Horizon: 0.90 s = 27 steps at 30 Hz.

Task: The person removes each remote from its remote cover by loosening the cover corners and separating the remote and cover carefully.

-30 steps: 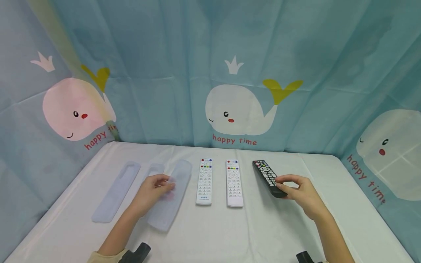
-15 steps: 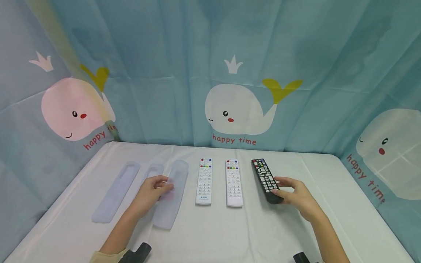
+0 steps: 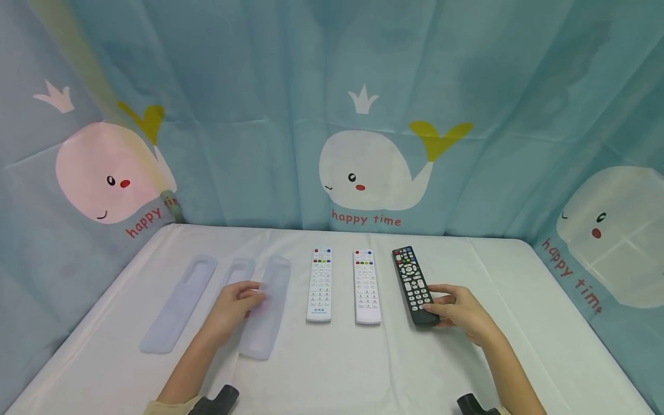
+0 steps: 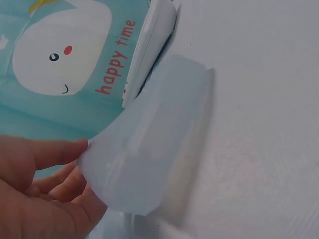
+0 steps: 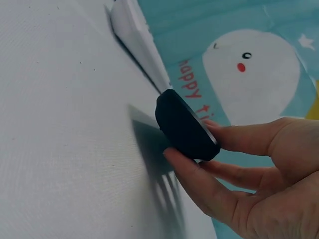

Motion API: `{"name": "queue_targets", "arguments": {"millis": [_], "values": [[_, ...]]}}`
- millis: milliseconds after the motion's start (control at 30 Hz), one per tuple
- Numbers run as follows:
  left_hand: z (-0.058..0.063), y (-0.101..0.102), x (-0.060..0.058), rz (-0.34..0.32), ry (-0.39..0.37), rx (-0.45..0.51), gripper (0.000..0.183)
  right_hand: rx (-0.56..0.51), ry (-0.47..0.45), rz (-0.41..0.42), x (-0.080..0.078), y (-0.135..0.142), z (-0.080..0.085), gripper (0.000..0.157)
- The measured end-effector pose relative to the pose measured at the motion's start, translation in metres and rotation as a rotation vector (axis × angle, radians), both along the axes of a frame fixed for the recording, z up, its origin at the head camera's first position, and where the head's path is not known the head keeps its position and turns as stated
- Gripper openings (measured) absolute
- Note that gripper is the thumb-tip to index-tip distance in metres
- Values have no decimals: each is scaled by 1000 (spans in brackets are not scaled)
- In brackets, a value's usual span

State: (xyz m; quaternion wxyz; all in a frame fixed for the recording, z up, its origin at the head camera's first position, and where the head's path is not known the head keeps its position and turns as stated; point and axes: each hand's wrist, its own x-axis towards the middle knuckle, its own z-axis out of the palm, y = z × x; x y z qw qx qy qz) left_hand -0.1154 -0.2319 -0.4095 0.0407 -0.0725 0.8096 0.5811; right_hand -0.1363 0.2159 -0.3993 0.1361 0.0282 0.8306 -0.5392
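My left hand pinches the left edge of a translucent silicone remote cover between thumb and fingers. In the left wrist view the cover is tilted, one edge raised off the cloth. On the right, my right hand grips a black remote control by the side of its near end, buttons facing up. The right wrist view shows the near end of this black remote lifted, its shadow on the cloth. Two white remotes lie side by side between the hands.
Two more translucent covers lie at the left: one flat and whole in view, another partly hidden behind my left hand. A white cloth covers the table. Behind stands a blue curtain printed with whales.
The black remote has turned more upright in the head view, and its near end has shifted left with my right hand. The held cover has swung slightly left and stands straighter.
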Motion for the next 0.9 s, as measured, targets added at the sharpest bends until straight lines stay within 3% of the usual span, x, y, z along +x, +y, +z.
{"name": "queue_targets", "arguments": {"millis": [200,667,900], "values": [[1,-1,1,44,-10,-12,43,-5,-25,10,-2,-1,-7,63],[-5,-2,-5,70,-19,17,43,28,-78,14,-4,-1,-11,58],[-3,-4,-5,66,-20,-75,42,57,-97,25,-1,-1,-8,53]]}}
